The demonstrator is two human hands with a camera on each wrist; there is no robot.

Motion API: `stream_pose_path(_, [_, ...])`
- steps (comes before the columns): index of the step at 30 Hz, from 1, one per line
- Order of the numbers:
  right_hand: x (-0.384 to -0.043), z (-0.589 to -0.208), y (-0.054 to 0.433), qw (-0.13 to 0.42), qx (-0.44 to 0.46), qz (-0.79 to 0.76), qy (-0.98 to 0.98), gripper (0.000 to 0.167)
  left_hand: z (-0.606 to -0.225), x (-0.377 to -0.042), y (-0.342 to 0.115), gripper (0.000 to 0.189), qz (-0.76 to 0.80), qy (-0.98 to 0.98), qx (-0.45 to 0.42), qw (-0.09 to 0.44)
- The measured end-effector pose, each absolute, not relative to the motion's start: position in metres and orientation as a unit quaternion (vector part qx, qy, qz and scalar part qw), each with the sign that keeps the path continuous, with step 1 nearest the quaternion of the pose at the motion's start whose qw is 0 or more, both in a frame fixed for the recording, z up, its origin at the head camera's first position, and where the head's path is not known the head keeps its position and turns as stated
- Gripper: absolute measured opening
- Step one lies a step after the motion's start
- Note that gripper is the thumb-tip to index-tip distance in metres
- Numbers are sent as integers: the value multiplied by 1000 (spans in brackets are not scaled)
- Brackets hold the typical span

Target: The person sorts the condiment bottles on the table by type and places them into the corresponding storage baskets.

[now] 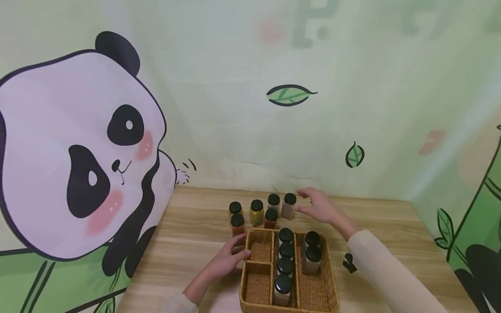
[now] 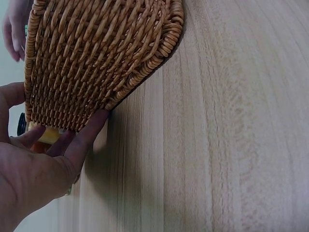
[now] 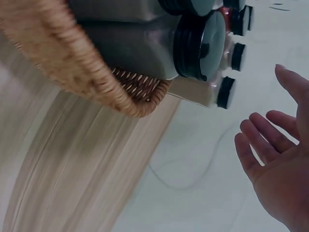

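Note:
My left hand (image 1: 227, 261) touches the far left corner of a wicker basket (image 1: 333, 284). In the left wrist view, its spread, fairly straight fingers (image 2: 91, 129) lie against the basket's outer wall (image 2: 87, 58). At the back of the table, my right hand (image 1: 322, 208) reaches beside a black-capped spice jar (image 1: 288, 211) of pale greyish contents. The right wrist view shows that hand (image 3: 285, 164) with fingers and thumb apart, holding nothing. Inside the basket, several jars (image 1: 283, 284) line the middle compartment and two jars (image 1: 312, 261) stand in the right one.
Behind the basket stand more jars, among them yellow (image 1: 256, 213), red (image 1: 271, 219) and reddish-orange (image 1: 237, 227) ones. A small black object (image 1: 349, 263) lies right of the basket, near the right sleeve. A panda-printed wall covering (image 1: 235, 130) rises at the table's (image 1: 372, 217) back edge.

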State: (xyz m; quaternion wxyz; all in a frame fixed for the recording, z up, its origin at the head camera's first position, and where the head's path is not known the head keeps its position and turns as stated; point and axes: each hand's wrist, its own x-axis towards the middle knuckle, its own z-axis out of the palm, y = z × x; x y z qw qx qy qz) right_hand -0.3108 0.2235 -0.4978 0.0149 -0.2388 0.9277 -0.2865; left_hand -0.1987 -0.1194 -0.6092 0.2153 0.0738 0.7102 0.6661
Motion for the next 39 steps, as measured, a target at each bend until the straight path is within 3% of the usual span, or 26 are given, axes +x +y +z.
stream_pose_path(6, [-334,-505,208,41,-266,-213,939,69,-604,-198,-118,68,666,711,78,211])
stream_pose_path(14, [-343,-519,202,75,-259,-178,947,61,-609,-197,-117,69,668,710,74,211])
stream_pose_path(26, [-350,-530,203,33,-247,-236,939,33,-610,-199,-117,67,675,703,76,209])
stream_pose_path(39, [-339,-518,219,9,-243,-238,940,32,-609,-199,-115,67,675,703,74,211])
